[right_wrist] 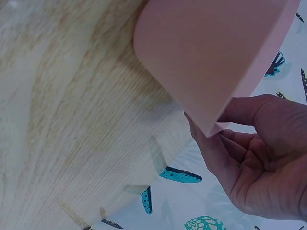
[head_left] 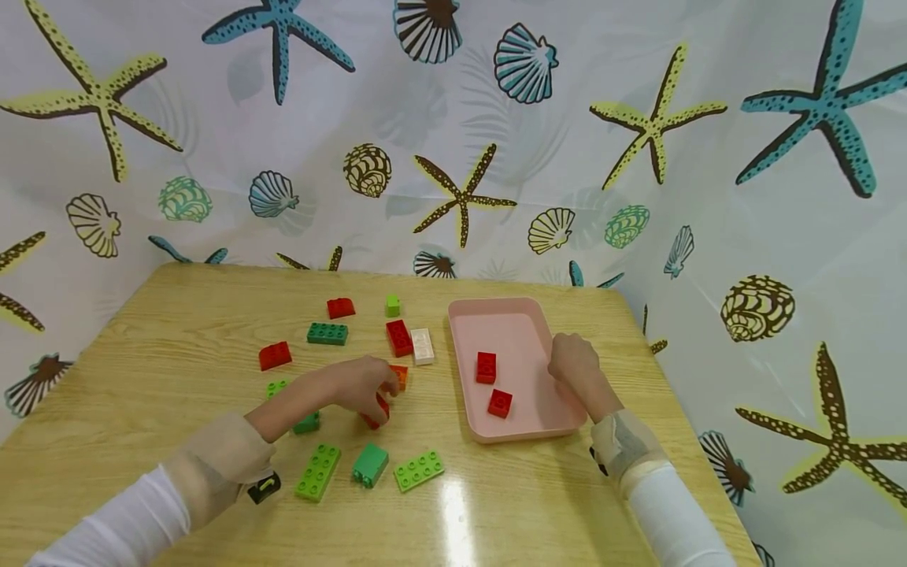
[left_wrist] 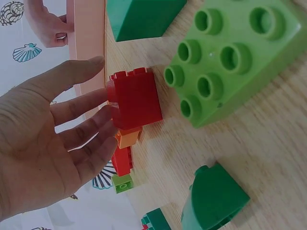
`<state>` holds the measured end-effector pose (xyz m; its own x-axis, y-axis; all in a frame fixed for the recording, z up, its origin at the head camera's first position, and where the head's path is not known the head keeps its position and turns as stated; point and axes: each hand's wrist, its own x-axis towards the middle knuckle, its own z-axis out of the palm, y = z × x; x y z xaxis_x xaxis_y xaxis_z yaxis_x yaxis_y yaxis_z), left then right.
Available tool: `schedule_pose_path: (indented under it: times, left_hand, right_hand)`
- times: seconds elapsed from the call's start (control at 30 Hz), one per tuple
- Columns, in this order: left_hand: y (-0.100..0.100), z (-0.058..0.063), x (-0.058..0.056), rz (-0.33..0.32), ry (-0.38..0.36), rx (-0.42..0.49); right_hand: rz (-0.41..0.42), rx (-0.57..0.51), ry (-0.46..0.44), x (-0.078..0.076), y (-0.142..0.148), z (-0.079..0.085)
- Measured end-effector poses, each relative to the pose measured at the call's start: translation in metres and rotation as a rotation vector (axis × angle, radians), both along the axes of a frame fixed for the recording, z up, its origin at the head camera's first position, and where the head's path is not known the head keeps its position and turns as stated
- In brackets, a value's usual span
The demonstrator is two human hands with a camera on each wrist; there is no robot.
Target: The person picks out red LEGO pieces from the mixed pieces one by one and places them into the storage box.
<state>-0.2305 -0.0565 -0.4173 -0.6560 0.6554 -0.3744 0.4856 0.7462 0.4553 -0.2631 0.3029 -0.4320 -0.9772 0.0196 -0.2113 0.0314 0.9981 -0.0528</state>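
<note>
A red toy brick [left_wrist: 139, 101] stands on the wooden table, studs facing the pink tray. My left hand [head_left: 363, 386] is over it, its fingers loosely extended and the fingertips [left_wrist: 112, 112] at the brick's side. In the left wrist view the thumb is apart from the brick. On the right, my right hand [right_wrist: 268, 155] pinches the rim of the pink tray [head_left: 520, 346] between thumb and fingers. Two small red bricks, one farther back [head_left: 486, 368] and one nearer [head_left: 499, 403], lie in that tray. An orange brick [head_left: 400, 376] sits just behind my left fingers.
Light green bricks [head_left: 318, 472] and a teal brick [head_left: 371, 465] lie in front of the left hand. Behind it are a dark green brick [head_left: 327, 334], a white brick [head_left: 422, 346] and several red ones [head_left: 399, 338]. A patterned curtain [head_left: 460, 118] borders the table.
</note>
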Motion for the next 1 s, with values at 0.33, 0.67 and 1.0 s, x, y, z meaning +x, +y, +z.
schedule_pose_path:
  times: [0.33, 0.67, 1.0]
  left_hand:
    - [-0.0048, -0.0015, 0.0062, 0.002, -0.030, -0.013]
    - [-0.0062, -0.0060, 0.0042, -0.020, -0.022, -0.010]
    - [-0.0039, -0.0045, 0.0035, -0.024, 0.009, -0.028]
  right_hand:
    - [-0.005, -0.004, 0.009, -0.0021, 0.0018, -0.0049]
    - [-0.018, 0.003, 0.000, -0.0015, 0.0005, -0.0024]
    - [-0.014, -0.006, -0.007, -0.0022, 0.0010, -0.0028]
